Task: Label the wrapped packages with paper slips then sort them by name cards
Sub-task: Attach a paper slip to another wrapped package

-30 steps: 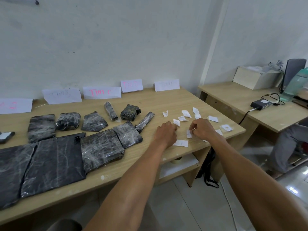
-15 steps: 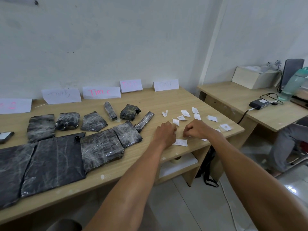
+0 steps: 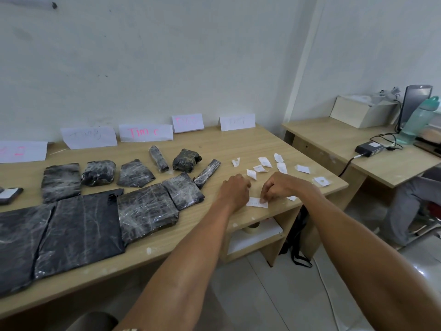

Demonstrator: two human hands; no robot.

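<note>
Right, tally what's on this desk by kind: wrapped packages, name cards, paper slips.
Wrapped packages: 10
Name cards: 5
Paper slips in view: 10
Total: 25
Dark item at the left edge: unclear, not counted.

Person, head view, two arms.
- Left forearm [image 3: 181, 259], left hand [image 3: 235, 191]: bare.
- Right forearm [image 3: 358, 247], right hand [image 3: 278, 187]: bare.
- Small pale ridged item [image 3: 130, 329] by the left arm at the picture's bottom edge, too cropped to identify.
</note>
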